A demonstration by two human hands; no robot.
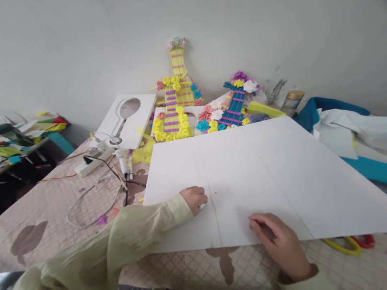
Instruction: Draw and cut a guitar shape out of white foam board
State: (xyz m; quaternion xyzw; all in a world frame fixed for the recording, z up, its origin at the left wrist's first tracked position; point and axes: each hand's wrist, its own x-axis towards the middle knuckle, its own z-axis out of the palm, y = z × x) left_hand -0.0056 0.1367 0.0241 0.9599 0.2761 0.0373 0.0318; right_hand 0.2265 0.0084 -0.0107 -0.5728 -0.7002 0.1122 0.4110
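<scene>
A large white board (244,171) lies flat across the front of the table, with faint pencil lines running from its far edge to its near edge. On its left part rests my left hand (195,199), closed, with the end of a small white piece (202,206) showing under the fingers; its kind is unclear. My right hand (282,240) is over the board's front edge, right of the middle. Its fingers are curled in and the thumb meets the forefinger; nothing shows between them.
Behind the board stand paper-flower decorated guitar shapes (170,114) and a white cut-out panel (124,119). Left are a power strip (95,162), a white glue gun (122,161) and loose cables. Yellow-handled scissors (343,246) poke out at front right. White and blue sheets (377,132) lie right.
</scene>
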